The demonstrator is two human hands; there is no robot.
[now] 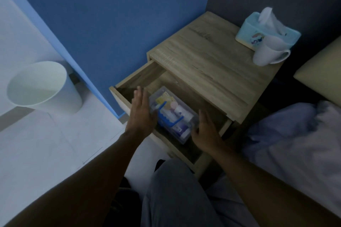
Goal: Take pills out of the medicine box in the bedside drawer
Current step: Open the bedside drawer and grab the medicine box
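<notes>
We see drawer (140,77) of wooden bedside table (212,64) pulled open, centre of frame. Clear medicine box (170,114) with blue handle lies inside drawer, packed with bottles and packets; we cannot make out pills. Our left hand (143,112) flat, fingers spread, at box's left side. Our right hand (206,131) spread, fingers loosely curled, at box's right end; contact unclear for both. Nothing gripped. Tissue box (258,29) and white mug (267,51) on tabletop, upper right. White bin (42,86) on floor, left.

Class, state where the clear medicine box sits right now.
In the head view, the medicine box lies inside the open bedside drawer, between the left hand and the right hand.
</notes>
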